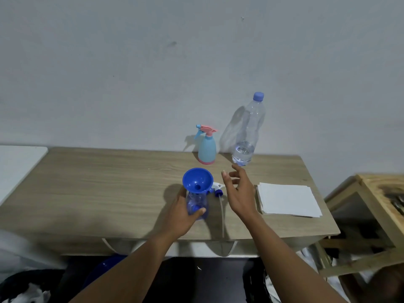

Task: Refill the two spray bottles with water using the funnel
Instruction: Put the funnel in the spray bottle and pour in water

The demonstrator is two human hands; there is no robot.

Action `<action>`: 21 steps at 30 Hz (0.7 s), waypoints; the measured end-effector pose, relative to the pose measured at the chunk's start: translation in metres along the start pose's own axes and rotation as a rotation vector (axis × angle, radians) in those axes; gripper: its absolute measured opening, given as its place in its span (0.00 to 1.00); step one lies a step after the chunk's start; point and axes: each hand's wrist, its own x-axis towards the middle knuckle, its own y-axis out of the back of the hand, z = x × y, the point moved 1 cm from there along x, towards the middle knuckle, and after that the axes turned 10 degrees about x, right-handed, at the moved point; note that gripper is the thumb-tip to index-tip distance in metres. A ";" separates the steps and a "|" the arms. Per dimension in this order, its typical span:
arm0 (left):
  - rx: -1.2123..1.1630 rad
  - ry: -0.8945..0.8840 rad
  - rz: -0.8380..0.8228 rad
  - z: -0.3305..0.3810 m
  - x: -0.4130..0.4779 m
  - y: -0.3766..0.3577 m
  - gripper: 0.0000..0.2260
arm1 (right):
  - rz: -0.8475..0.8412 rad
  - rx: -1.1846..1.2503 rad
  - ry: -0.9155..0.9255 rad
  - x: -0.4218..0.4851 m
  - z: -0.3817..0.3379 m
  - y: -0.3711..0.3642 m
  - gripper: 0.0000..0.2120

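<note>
Gripping the clear blue spray bottle [196,206] low on its belly, the left hand [182,212] steadies a light, top-heavy load with the blue funnel [197,180] seated in its neck. At one o'clock the right hand [239,193], fingers spread and empty, reaches toward the capped water bottle [248,136]; thin-walled and nearly empty, it should be taken mid-body. Beyond, at twelve, the pale blue-and-pink spray bottle [207,149] stands on the surface [109,182].

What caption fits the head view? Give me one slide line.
Left hand steadies the clear blue spray bottle with funnel seated; open right hand reaches toward the water bottle.
</note>
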 end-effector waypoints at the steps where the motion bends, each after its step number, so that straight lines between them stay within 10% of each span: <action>1: -0.011 0.065 0.046 0.001 -0.005 -0.005 0.32 | -0.006 0.004 -0.017 -0.002 0.007 0.007 0.27; 5: 0.158 0.332 0.251 0.007 -0.045 -0.047 0.24 | -0.009 -0.030 -0.087 0.002 0.041 0.036 0.22; 12: 0.036 0.205 0.048 0.067 -0.022 -0.118 0.14 | -0.061 0.021 -0.091 0.058 0.066 0.096 0.19; 21: -0.270 0.214 0.288 0.203 0.174 -0.075 0.25 | -0.177 0.092 -0.019 0.196 0.010 0.129 0.20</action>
